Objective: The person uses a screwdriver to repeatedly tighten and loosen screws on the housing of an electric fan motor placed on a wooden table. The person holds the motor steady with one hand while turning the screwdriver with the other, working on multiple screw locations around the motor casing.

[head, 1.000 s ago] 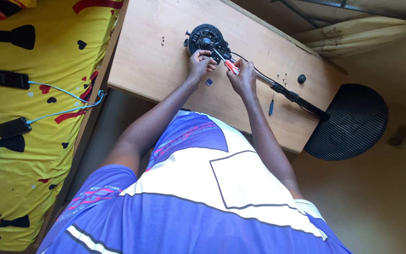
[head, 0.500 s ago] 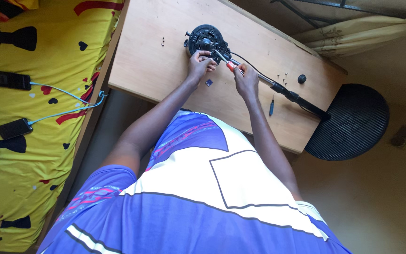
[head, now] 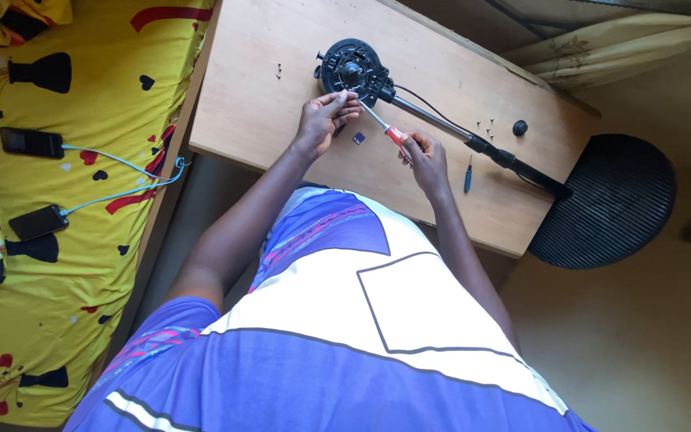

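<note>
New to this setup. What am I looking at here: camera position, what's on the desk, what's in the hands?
One camera, worn on the person's head, looks straight down at their arms and a wooden table. No robot: two bare hands. The right hand holds a red-handled screwdriver, its tip aimed at a round black motor housing on a black pole. The left hand touches the housing's edge. Loose small screws, a black knob and a second small screwdriver lie nearby. A round black grille sits at the table's end. Left: yellow bedding with two phones charging.
</note>
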